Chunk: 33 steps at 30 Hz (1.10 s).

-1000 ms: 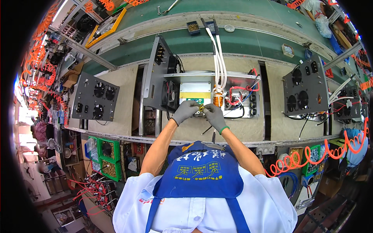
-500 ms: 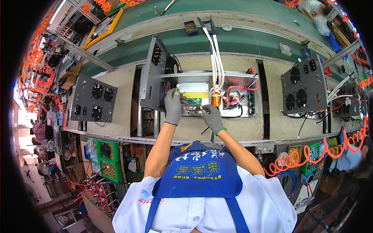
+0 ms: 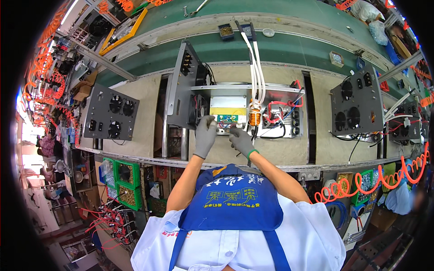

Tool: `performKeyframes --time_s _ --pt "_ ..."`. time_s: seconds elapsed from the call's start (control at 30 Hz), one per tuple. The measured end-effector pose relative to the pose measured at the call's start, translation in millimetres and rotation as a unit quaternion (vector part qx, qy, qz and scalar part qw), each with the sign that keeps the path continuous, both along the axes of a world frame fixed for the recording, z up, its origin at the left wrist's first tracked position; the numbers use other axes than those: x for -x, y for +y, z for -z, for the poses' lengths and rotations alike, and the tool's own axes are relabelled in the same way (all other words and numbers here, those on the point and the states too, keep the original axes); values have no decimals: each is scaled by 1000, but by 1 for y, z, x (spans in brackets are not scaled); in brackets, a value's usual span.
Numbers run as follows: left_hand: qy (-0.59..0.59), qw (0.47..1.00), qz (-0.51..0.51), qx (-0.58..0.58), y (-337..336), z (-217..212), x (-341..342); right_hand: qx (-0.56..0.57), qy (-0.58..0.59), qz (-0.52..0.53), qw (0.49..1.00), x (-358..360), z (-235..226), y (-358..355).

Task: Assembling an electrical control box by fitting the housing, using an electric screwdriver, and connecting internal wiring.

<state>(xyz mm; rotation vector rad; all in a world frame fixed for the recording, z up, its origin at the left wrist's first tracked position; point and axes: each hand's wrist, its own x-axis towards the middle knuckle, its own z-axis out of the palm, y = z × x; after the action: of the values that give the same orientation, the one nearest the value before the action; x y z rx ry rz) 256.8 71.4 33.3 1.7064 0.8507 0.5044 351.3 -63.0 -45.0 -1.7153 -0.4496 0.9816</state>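
Observation:
An open metal chassis (image 3: 282, 93) lies in front of me, its dark grey panel (image 3: 181, 86) standing upright on the left. Inside it, a small green circuit board (image 3: 228, 119) with thin coloured wires sits below a yellow sheet (image 3: 226, 111). My left hand (image 3: 206, 136), in a grey glove, is at the board's lower left with fingers closed. My right hand (image 3: 242, 141), gloved likewise, pinches at the board's lower right edge. What lies between either hand's fingertips is too small to make out. A copper-wound coil (image 3: 255, 118) with thick white cables (image 3: 255, 67) stands right of the board.
Grey fan units stand on the left (image 3: 110, 112) and the right (image 3: 355, 101) of the bench (image 3: 331, 144). Beyond runs a green surface (image 3: 298, 49) with small parts boxes (image 3: 226, 31). Green bins of fasteners (image 3: 129, 197) and an orange coiled hose (image 3: 357, 192) are near the front edge.
My left hand has come down from above the board's left side to its lower left corner. My right hand has moved slightly toward me. The whole view has shifted a little.

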Motion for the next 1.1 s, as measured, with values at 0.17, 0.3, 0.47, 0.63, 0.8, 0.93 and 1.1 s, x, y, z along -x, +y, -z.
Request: performKeyframes --time_s 0.17,0.3,0.47,0.63,0.8,0.93,1.1 --pt "53 997 -34 42 -13 37 16 -12 -36 10 999 3 -1 14" --pt "42 998 -40 34 -5 71 11 33 34 11 999 7 -13 18" --pt "27 999 -33 10 -1 77 5 -12 -79 -1 997 16 -3 14" --pt "36 993 -35 108 -10 47 -3 -53 -151 73 984 12 -1 20" --pt "27 991 -8 132 -8 50 -3 7 -63 52 997 6 -20 21" --pt "53 989 -4 136 -10 50 -4 -10 -42 77 996 7 -19 22" --pt "46 987 -27 150 -9 48 -4 -29 -21 99 994 6 -15 25"
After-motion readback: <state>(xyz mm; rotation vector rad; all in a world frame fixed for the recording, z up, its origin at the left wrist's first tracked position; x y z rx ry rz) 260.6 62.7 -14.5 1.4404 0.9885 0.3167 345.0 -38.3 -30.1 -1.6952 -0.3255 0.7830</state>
